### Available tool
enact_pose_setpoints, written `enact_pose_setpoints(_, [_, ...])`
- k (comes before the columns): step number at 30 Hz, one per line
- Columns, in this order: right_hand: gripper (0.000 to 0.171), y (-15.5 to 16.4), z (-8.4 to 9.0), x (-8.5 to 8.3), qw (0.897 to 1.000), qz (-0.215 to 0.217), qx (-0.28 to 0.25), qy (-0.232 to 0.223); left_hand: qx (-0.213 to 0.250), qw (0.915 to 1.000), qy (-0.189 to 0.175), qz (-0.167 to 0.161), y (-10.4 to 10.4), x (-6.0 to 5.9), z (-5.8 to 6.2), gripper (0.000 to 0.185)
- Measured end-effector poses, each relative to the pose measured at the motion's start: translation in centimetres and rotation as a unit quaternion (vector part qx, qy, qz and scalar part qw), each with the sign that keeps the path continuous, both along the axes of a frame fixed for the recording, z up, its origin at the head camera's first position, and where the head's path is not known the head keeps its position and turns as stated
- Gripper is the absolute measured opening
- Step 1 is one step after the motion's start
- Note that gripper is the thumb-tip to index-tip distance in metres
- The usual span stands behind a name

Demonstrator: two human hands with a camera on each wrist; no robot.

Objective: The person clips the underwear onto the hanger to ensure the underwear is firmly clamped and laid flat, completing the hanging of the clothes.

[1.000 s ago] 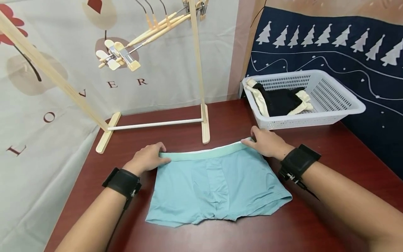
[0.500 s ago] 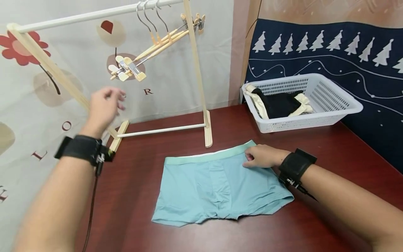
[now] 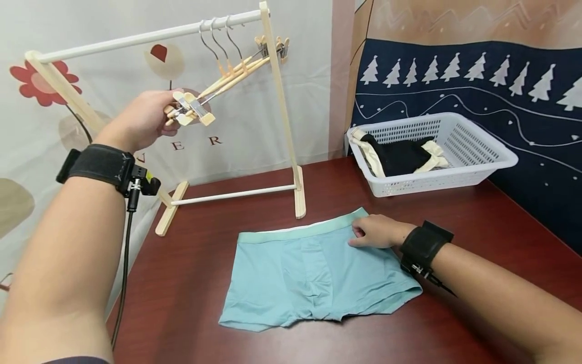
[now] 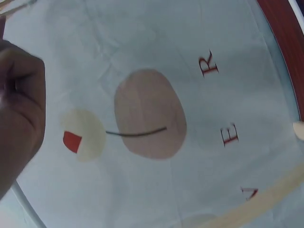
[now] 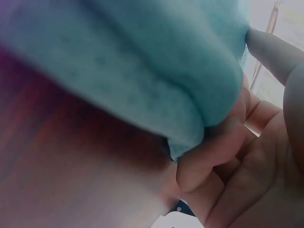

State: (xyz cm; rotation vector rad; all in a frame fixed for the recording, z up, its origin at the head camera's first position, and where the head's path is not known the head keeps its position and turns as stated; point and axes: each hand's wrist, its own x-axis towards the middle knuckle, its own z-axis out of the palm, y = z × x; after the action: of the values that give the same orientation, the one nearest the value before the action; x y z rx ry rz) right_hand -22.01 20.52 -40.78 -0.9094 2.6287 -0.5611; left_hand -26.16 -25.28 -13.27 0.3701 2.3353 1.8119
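Light blue boxer briefs [image 3: 291, 273] lie flat on the table, the mint waistband toward the back. At their right side, near the waistband, my right hand [image 3: 377, 231] holds the cloth. In the right wrist view the thumb [image 5: 270, 52] meets the blue fabric [image 5: 142, 71] from one side and curled fingers from the other. Up at the left, my left hand [image 3: 147, 119] grips the near clip end of the wooden clip hangers [image 3: 193, 108], its fingers partly hidden behind the clips. Only the curled left hand [image 4: 21, 104] shows in the left wrist view.
The hangers hang by metal hooks from the white rail [image 3: 150, 36] of a wooden rack, whose foot [image 3: 300, 194] stands behind the briefs. A white plastic basket [image 3: 482, 172] at the back right holds black and cream cloth [image 3: 400, 154].
My left hand let go of the waistband's left corner and rose up-left to the hanger clips. My right hand slid slightly down from the waistband's right corner. The briefs stay spread out.
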Motion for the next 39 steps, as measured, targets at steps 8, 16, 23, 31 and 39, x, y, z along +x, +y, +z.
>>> enact_pose_setpoints(8, [0.038, -0.3, -0.1, -0.1, 1.000, -0.010, -0.008, 0.008, 0.047, 0.9949, -0.032, -0.084, 2.4, -0.6, -0.3, 0.029])
enact_pose_setpoints(16, [0.037, -0.3, -0.3, 0.1, 1.000, -0.016, -0.018, -0.003, -0.020, 0.9954, -0.020, -0.091, 4.7, -1.0, -0.4, 0.034])
enact_pose_setpoints(23, [0.038, -0.3, -0.3, -0.1, 1.000, -0.015, -0.011, 0.001, -0.009, 0.9977, -0.008, -0.067, 3.8, -0.6, 0.2, 0.033])
enact_pose_setpoints(31, [0.039, -0.3, 0.0, 0.1, 1.000, -0.016, -0.009, 0.003, 0.061, 0.9978, 0.009, -0.024, 2.8, 0.1, 0.8, 0.036])
enact_pose_setpoints(39, [0.039, -0.5, -0.5, 0.5, 1.000, -0.020, -0.010, 0.008, 0.070, 0.9972, -0.023, -0.004, 2.5, 0.9, -0.2, 0.034])
